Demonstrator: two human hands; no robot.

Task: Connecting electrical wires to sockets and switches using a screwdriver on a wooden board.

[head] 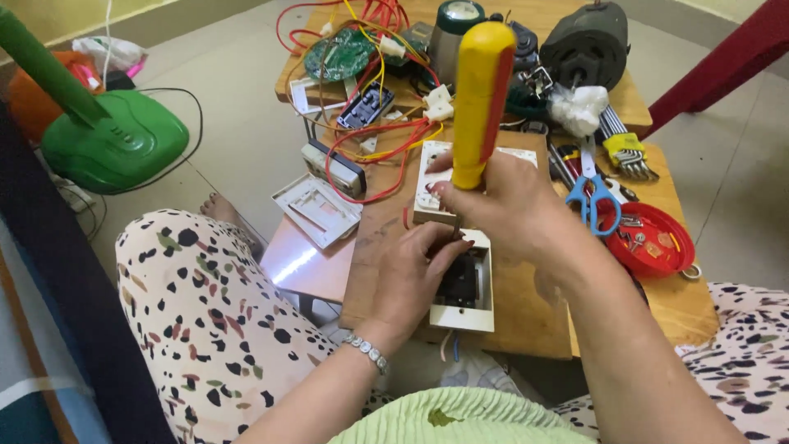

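Note:
My right hand grips a screwdriver with a yellow and red handle, held upright with its tip down into a white switch box that has a black insert. My left hand steadies the left side of that box on the wooden table. A silver bracelet sits on my left wrist. A white switch face plate lies just beyond my hands, partly hidden by the right hand.
Blue-handled scissors, a red lid with screws, hex keys, a dark motor, a green circuit board and red and yellow wires crowd the table. White plates lie left. A green fan base stands on the floor.

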